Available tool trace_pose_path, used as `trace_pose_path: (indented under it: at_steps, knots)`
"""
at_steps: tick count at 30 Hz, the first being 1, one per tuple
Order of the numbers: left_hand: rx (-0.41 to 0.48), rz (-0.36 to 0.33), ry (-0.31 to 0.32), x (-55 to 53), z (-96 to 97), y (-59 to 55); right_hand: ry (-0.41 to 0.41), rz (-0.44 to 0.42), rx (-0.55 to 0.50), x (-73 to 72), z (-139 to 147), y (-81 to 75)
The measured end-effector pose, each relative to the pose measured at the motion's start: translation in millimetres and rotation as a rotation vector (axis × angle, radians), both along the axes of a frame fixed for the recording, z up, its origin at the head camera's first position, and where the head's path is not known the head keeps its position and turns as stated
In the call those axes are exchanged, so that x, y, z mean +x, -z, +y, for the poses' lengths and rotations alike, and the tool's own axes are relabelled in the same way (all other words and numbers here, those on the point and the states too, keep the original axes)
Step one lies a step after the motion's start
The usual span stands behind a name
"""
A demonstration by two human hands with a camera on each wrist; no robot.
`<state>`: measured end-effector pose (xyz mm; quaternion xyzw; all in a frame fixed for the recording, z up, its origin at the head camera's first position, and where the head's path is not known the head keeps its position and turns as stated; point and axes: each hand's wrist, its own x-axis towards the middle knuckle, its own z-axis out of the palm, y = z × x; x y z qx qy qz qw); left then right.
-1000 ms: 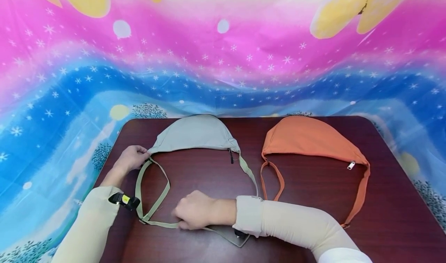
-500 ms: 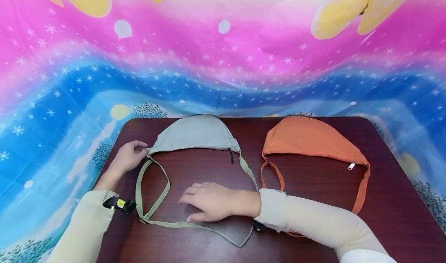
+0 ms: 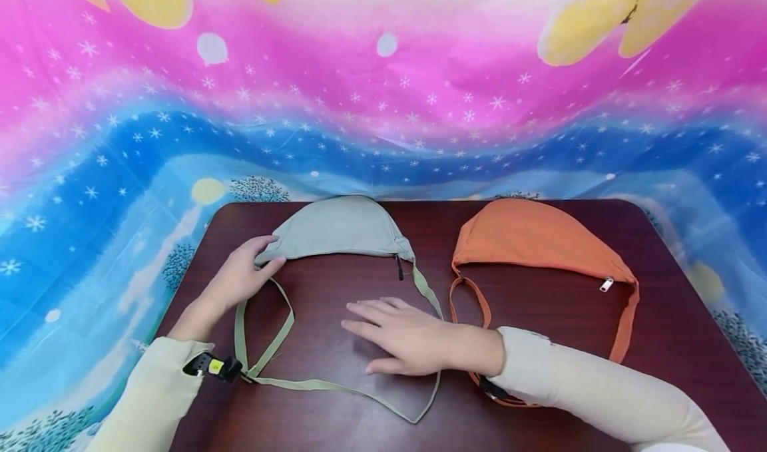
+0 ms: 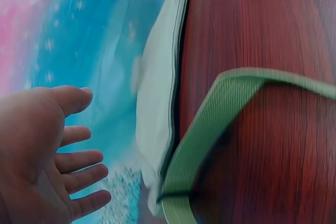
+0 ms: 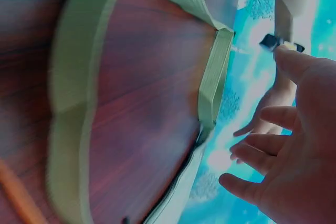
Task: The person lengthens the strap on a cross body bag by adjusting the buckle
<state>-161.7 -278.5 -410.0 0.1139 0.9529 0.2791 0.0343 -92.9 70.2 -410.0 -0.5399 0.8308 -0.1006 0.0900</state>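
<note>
A pale grey-green crescent bag lies at the back left, its dark zipper pull hanging at the right end. Its green strap loops forward over the table. My left hand is at the bag's left corner, fingers spread and overlapping it in the head view; the left wrist view has the fingers straight, holding nothing. Above the middle of the strap loop, my right hand is spread palm down with nothing in it. In the right wrist view, the strap runs beside that hand.
An orange crescent bag lies to the right, with a silver zipper pull and an orange strap partly hidden under my right forearm. A patterned cloth hangs behind the dark red wooden table.
My right hand has let go of the green strap, spread its fingers and moved right and up. My left hand has opened and shifted right over the grey-green bag's corner.
</note>
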Motion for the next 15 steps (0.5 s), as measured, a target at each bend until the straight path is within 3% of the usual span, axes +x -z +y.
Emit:
trace_pose_path:
  at_steps: [7,15]
  knots:
    - [-0.022,0.056,0.117,4.7,35.4,-3.4,0.106,-0.097,-0.080,3.0,50.6,0.1]
    - [-0.038,0.149,0.283,10.6,88.5,-9.0,0.225,-0.092,-0.164,8.5,106.8,2.5]
